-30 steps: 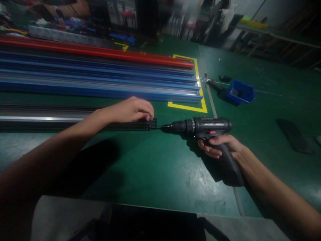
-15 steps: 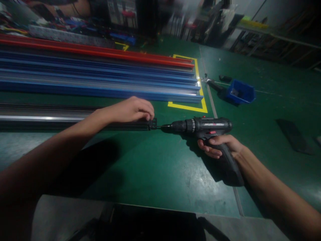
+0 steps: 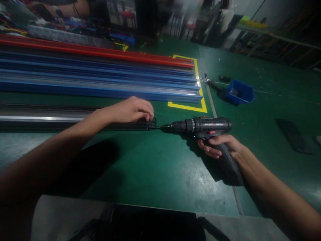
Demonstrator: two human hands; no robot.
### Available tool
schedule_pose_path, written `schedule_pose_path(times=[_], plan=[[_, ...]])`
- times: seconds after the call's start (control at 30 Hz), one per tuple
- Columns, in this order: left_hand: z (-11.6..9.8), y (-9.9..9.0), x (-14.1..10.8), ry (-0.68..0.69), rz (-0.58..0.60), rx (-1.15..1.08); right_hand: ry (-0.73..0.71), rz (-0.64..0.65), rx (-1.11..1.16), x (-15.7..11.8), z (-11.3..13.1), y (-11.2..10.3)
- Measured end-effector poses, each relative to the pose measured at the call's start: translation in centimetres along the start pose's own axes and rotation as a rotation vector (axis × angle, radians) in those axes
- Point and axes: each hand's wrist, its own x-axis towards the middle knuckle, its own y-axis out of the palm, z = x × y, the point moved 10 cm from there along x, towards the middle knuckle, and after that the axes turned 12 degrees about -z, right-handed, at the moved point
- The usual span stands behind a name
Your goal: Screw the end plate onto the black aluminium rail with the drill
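My right hand (image 3: 215,145) is wrapped round the grip of a black cordless drill (image 3: 210,125), its body lying level and pointing left. The drill's bit (image 3: 160,127) meets a small black end piece (image 3: 152,123) at the right end of a long black metal profile (image 3: 125,126). A tiny light shows beneath the drill's front. My left hand (image 3: 135,109) rests over that end of the profile, fingers curled down, with thumb and fingertips at the end piece. Part of the profile is hidden under my left forearm.
Blue profiles (image 3: 100,78) and a red one (image 3: 100,50) lie behind, their ends inside yellow tape (image 3: 188,107) on the green table (image 3: 155,167). To the right are a blue bin (image 3: 242,92) and a flat dark object (image 3: 293,135). Another person's arm (image 3: 72,10) shows at the far left.
A small light now shows beneath the drill's front. Both hands, the drill and the profile hold nearly the same places.
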Motion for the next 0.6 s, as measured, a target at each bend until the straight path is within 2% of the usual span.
schedule_pose_path(times=[0.6], plan=[[0.0,-0.03,0.05,-0.003,-0.002,-0.02,-0.028,0.033,0.004,0.05,0.09,0.17]])
